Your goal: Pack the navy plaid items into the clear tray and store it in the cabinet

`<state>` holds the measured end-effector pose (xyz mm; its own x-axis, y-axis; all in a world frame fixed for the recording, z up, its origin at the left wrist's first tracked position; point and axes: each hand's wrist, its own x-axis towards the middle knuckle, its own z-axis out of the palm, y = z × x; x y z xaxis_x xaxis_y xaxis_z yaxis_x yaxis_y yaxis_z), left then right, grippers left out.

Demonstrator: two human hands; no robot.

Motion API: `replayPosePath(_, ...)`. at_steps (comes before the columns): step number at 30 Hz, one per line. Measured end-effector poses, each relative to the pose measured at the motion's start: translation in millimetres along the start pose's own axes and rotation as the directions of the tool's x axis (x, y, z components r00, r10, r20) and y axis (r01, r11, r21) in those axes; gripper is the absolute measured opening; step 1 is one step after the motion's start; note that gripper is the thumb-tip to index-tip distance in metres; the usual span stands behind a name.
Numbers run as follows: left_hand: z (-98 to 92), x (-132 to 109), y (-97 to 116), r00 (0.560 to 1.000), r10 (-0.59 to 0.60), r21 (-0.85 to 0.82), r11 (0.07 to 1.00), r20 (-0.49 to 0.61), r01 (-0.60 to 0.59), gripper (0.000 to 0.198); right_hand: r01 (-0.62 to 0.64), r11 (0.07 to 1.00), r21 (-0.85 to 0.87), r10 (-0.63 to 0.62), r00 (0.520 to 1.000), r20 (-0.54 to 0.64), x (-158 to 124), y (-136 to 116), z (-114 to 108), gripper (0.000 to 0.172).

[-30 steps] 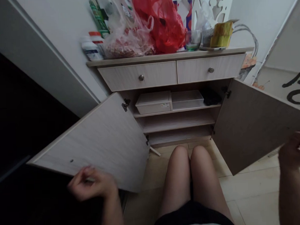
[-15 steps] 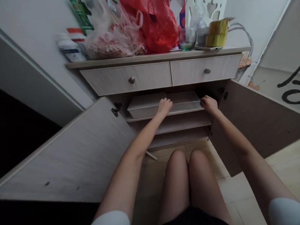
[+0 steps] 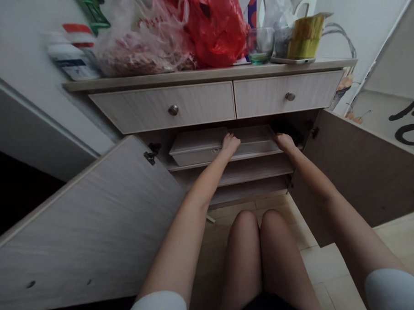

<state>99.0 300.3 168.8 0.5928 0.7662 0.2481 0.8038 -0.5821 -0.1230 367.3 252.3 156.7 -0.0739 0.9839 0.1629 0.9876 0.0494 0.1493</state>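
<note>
Two low, lidded storage boxes stand side by side on the top shelf [image 3: 190, 166] of a cabinet. My left hand [image 3: 231, 145] is closed at the left end of the right-hand storage box [image 3: 256, 135], beside the left-hand storage box [image 3: 196, 141]. At the opposite end of the right-hand box, my right hand [image 3: 284, 141] has its fingers curled round the edge. The fingertips of both hands are partly hidden. A dark item [image 3: 291, 130], hard to make out, lies in the shadow right of that box.
Both cabinet doors stand swung out, the left door [image 3: 93, 228] and the right door [image 3: 362, 175]. Above are two drawers with knobs. The cabinet top [image 3: 217, 75] carries plastic bags, a glass [image 3: 260, 45], bottles [image 3: 70, 60] and a yellow container [image 3: 305, 37]. My knees are below.
My view has come slightly closer to the cabinet. Both hands keep their places at the ends of the right-hand box; any shift of the box is too small to tell.
</note>
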Motion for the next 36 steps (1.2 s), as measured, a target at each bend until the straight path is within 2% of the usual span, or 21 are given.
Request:
replayPosePath(7, -11.8, -10.8, 3.5, 0.999, -0.001, 0.066, 0.998, -0.046, 0.004, 0.033, -0.009, 1.0, -0.014, 0.008, 0.999, -0.045, -18.6, 15.1, -15.2, 0.034)
replayPosePath(12, -25.4, -41.5, 10.2, 0.981, 0.059, 0.044, 0.998, -0.186, -0.051, 0.028, 0.032, 0.999, 0.026, -0.027, 0.984, -0.177, -55.0, 23.3, -30.5, 0.034)
replayPosePath(15, -33.1, -78.6, 17.8, 0.958, 0.091, 0.014, 0.996, -0.27, -0.09, 0.027, 0.066, 0.996, 0.052, -0.053, 0.973, -0.226, -88.7, 21.6, -35.8, 0.032)
replayPosePath(19, -37.0, -143.6, 32.5, 0.934, 0.118, -0.006, 0.992, -0.339, -0.127, 0.026, 0.169, 0.979, 0.113, -0.134, 0.954, -0.269, -145.2, 10.7, -32.1, 0.028)
replayPosePath(22, -31.7, -193.7, 47.1, 0.919, 0.143, 0.007, 0.989, -0.367, -0.151, 0.026, 0.248, 0.955, 0.163, -0.192, 0.935, -0.297, -190.0, -2.0, -22.3, 0.027)
replayPosePath(25, -19.7, -239.2, 62.9, 0.909, 0.149, -0.007, 0.986, -0.388, -0.165, 0.025, 0.276, 0.943, 0.186, -0.221, 0.937, -0.27, -230.7, -16.4, -10.3, 0.025)
replayPosePath(30, 4.8, -298.6, 85.7, 0.946, 0.062, -0.157, 0.981, -0.318, -0.117, 0.025, 0.266, 0.936, 0.231, -0.227, 0.956, -0.185, -281.6, -39.1, 8.3, 0.029)
replayPosePath(33, 19.2, -321.0, 95.6, 0.972, -0.026, -0.27, 0.962, -0.235, -0.039, 0.027, 0.263, 0.934, 0.243, -0.236, 0.962, -0.135, -299.0, -48.6, 17.5, 0.029)
replayPosePath(36, 32.4, -335.4, 102.4, 0.978, -0.106, -0.359, 0.933, -0.179, 0.035, 0.028, 0.282, 0.931, 0.232, -0.262, 0.958, -0.115, -306.4, -54.6, 22.7, 0.028)
